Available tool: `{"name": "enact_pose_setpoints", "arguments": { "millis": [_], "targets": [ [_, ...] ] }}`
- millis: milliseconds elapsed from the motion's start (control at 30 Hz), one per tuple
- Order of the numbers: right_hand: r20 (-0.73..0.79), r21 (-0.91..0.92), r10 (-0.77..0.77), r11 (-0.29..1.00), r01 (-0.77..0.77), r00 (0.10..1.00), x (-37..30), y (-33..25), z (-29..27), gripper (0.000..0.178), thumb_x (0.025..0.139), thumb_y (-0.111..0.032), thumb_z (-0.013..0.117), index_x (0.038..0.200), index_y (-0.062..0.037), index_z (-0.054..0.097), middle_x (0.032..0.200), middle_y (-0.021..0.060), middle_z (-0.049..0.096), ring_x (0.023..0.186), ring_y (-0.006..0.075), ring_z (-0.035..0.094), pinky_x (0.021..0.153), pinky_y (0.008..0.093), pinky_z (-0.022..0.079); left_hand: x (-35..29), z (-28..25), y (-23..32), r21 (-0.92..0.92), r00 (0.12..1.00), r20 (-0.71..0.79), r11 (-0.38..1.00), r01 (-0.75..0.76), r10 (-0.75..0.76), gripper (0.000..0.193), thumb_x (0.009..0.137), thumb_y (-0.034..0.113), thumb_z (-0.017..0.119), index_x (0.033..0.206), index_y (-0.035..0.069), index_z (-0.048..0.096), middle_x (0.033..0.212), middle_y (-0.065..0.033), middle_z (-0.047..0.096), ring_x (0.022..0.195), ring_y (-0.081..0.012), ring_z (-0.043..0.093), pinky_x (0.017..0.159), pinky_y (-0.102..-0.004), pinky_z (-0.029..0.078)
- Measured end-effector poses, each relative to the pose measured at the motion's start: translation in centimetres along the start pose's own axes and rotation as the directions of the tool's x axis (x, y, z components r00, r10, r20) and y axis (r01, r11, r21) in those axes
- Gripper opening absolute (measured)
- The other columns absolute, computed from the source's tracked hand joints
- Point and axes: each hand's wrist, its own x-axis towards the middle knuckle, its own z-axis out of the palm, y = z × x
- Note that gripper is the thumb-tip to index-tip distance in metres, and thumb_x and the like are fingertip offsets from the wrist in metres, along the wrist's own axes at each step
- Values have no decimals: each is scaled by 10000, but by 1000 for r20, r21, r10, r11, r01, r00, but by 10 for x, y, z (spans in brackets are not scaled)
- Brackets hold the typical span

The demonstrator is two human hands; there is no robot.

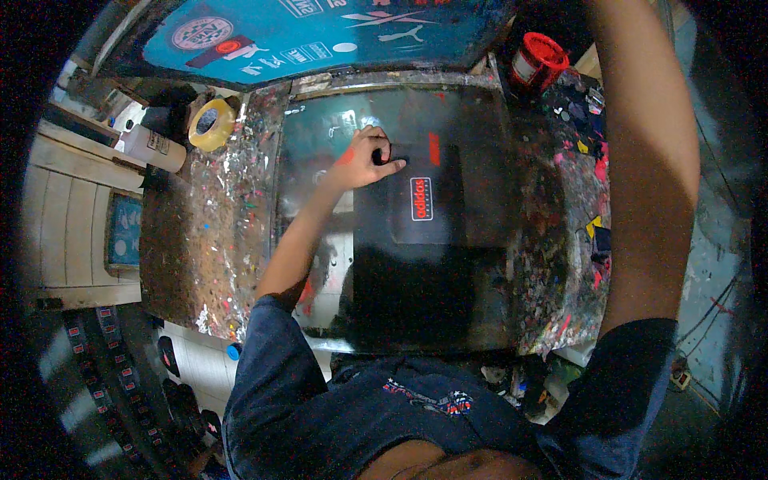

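glass plate [320, 128]: glossy, smooth | black cloth [416, 280]: matt | table [216, 232]: rough, paint-spattered

Fabric piece [424, 240] flat on glass plate [320, 128], centred on worktable [216, 240]. Left hand [364, 160] resting on fabric's far left corner. Tape roll [211, 124] and bottle [152, 148] far left; lidded jar [538, 60] far right. Printing screen [304, 36] behind plate.

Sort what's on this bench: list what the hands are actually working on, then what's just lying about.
In use:
- left hand, fingers pressed on the dark fabric piece
- red and white printed patch on that fabric
- glass-topped printing board beneath

Lying about:
- yellow tape roll
- white bottle
- red-lidded jar
- blue framed screen

The right hand is out of view.
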Motion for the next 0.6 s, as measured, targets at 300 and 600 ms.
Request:
{"name": "enact_pose_setpoints", "arguments": {
  "millis": [300, 600],
  "targets": [
    [-2, -34, -2, 999, 1, 1000, 3, 4, 1, 517, 757, -463, 865, 1027, -24, 820, 1035, 119, 785, 896, 229, 725, 824, 332, 545, -45, -9, 62, 325, 986, -21, 933, -152, 168, 747, 818, 573, 784, 1388, 146, 557, 1596, -246, 301, 1449, -472, 332, 1172, -591, 289],
    [77, 333, 96, 936, -116, 992, 4, 3, 12, 510, 776, -437, 865, 1029, 3, 811, 1018, 139, 779, 878, 231, 732, 812, 326, 560, -98, -20, 61, 289, 970, 228, 946, -149, 83, 1184, 643, 753, 808, 1611, 225, 378, 1697, -257, 159, 1563, -475, 155, 1241, -631, 189]
  ]
}}
